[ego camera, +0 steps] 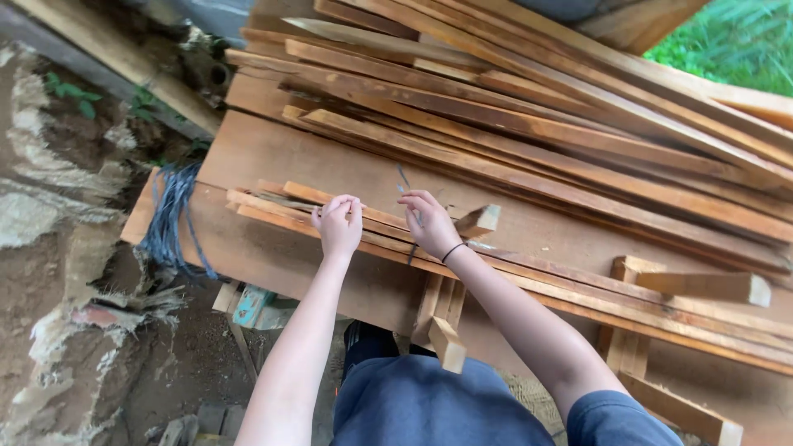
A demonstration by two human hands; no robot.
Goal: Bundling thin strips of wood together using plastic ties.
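Note:
My left hand (pixel 338 224) rests on a bundle of thin wooden slats (pixel 537 277) lying across a wide plank bench (pixel 273 157), its fingers curled and pinched together near the slats' left ends. My right hand (pixel 428 221), with a dark band at the wrist, sits just to the right on the same bundle, fingers pinched on a thin blue-grey strand (pixel 402 182) that rises from the slats. What the left fingers pinch is too small to tell.
A big pile of long wooden strips (pixel 578 99) slopes across the back of the bench. Short wooden blocks (pixel 447 343) stick out below the slats. A hank of blue cord (pixel 169 219) hangs at the bench's left end. Dirt ground and stones lie to the left.

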